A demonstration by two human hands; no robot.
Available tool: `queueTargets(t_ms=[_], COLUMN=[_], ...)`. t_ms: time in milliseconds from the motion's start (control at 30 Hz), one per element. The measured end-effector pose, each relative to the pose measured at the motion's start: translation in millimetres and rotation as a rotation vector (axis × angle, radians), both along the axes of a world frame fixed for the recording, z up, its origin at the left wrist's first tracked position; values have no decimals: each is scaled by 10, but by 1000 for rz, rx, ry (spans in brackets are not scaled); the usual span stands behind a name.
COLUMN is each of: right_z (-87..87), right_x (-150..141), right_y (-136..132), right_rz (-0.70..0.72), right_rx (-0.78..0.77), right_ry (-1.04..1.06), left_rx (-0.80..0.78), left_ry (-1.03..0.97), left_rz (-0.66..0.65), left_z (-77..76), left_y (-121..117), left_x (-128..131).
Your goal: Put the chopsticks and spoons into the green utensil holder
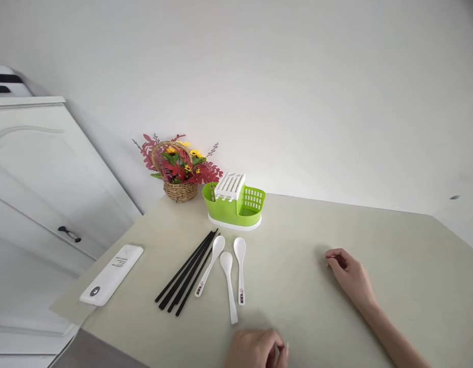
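Note:
My left hand (256, 349) rests at the table's near edge with its fingers curled in, holding nothing I can see. It is just below the handle of the middle white spoon (229, 286). My right hand (350, 278) lies on the table farther right, loosely closed and apart from every object. Two more white spoons, the left one (212, 263) tilted and the right one (240, 268) nearly straight, lie face up beside it. To their left is a bundle of black chopsticks (187, 276). Behind stands a green utensil holder (232, 209) with a white slotted top (230, 186).
A wicker basket (181, 191) of red and yellow flowers stands at the back left, against the holder. A white power strip-like device (112, 276) with a cord lies at the table's left edge. A white cabinet (41, 204) stands beside the table (298, 245), and a wall runs behind.

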State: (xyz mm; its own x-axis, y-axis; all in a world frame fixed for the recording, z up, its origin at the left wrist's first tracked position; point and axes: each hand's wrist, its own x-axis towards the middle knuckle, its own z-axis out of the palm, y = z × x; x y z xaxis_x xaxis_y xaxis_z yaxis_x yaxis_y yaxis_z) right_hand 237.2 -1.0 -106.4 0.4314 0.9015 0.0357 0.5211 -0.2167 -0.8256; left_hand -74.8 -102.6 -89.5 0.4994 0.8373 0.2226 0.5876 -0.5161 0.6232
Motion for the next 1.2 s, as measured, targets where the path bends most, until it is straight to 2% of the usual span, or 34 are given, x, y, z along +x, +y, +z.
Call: queueTargets(t_ms=[200, 500, 633, 700, 767, 867, 933, 1033, 1200], right_z=[-49, -75, -63, -49, -33, -17, -15, -14, 6], right_x=[24, 53, 52, 46, 40, 37, 36, 36, 34], right_y=[29, 13, 11, 13, 13, 7, 0, -7, -5], right_rz=[24, 59, 64, 62, 61, 60, 63, 74, 84], right_rx=[18, 14, 18, 23, 30, 43, 53, 58, 63], right_ry=[-19, -22, -17, -16, -14, -2, 5, 11, 22], left_rx=[-140, -219, -211, -167, -105, 72, 203, 298, 388], left_ry=[-36, -126, -185, -211, -238, -236, -178, -29, 125], left_rz=[49, 53, 76, 178, 339, 598, 720, 773, 825], left_z=[271, 392, 485, 558, 639, 738, 766, 738, 593], left_y=[-30, -84, -97, -83, -48, 43, 111, 181, 169], left_x=[19, 29, -103, -257, -453, -759, -936, -1143, -1347])
